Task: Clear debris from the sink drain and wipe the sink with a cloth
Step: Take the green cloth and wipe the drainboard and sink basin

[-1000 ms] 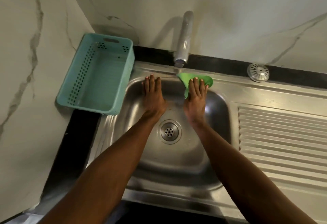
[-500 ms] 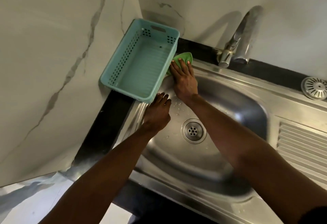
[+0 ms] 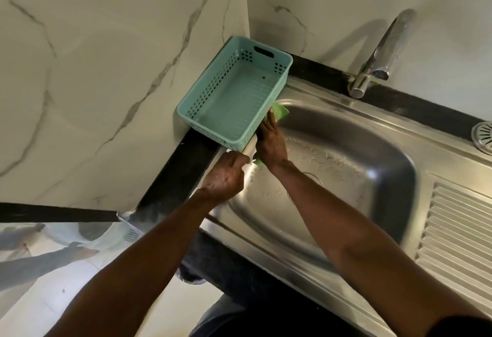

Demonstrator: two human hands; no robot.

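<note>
While the right hand presses a bright green cloth flat against the left inner wall of the stainless steel sink, its fingers lie straight along the metal, pointing toward the far corner of the basin. The cloth shows past the fingertips as a folded green flap, and a small green corner peeks out again under the heel of the hand. A pale teal perforated plastic basket sits on the counter at the sink's far-left corner, its near edge overhanging the rim and just touching the back of the right hand's fingers.

The left hand rests on the sink's left rim, nearer the person than the right hand, with its fingers curled over the edge of the metal. Whether it actually grips the rim or only leans on it cannot be told.

Water droplets speckle the sink's floor and far wall. The round drain at the sink's bottom is almost wholly hidden by the right forearm. A chrome tap rises behind the sink's far rim, and a round metal strainer lies on the black ledge to the sink's far right, above the ribbed draining board.
</note>
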